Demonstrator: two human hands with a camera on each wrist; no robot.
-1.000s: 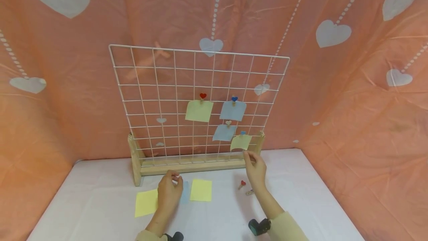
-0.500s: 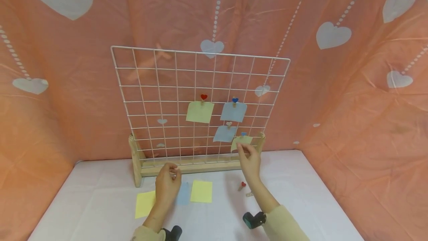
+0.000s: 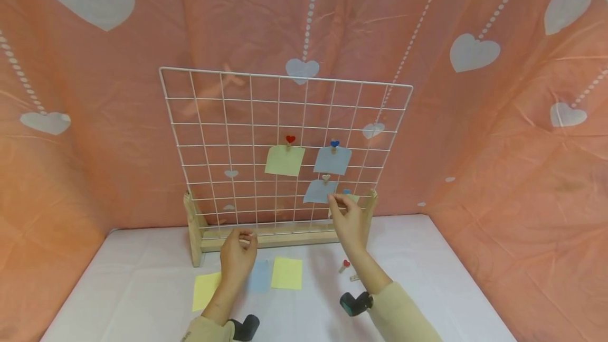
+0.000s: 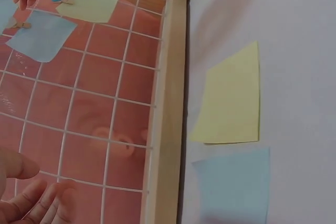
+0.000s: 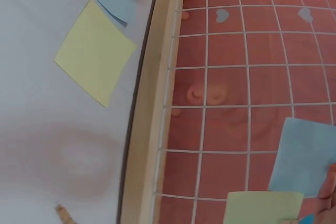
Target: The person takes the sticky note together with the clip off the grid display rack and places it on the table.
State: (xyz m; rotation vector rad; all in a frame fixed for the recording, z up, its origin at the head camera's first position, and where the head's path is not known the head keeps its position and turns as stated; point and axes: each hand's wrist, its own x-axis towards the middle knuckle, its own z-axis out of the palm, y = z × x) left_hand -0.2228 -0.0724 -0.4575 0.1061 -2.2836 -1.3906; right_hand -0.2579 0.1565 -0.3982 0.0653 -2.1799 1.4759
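Observation:
A white wire grid (image 3: pixel 256 120) stands in a wooden base (image 3: pixel 271 240). Clothespins with hearts hold notes on it: a green note (image 3: pixel 285 160), an upper blue note (image 3: pixel 333 161), a lower blue note (image 3: pixel 319 191) and a pale yellow note (image 4: pixel 92 3) at lower right. My right hand (image 3: pixel 349 223) hovers before that pale note, fingertips at the lower blue note's right edge; its fingers are loosely bent, nothing visible in them. My left hand (image 3: pixel 238 255), thumb apart from loosely curved fingers (image 4: pixel 39 205), hangs near the base's left part and holds nothing.
On the white table lie a yellow note (image 3: pixel 287 273), a blue note (image 3: pixel 258 277) and another yellow note (image 3: pixel 206 289), partly behind the left arm. A red-heart clothespin (image 3: pixel 344 266) and another clothespin (image 3: pixel 354 277) lie at right. An orange heart-print cloth (image 3: pixel 475 146) surrounds the table.
My right hand has moved up and left from below the pale yellow note to the lower blue note's edge. My left hand has shifted slightly up and left, uncovering more of the blue note on the table.

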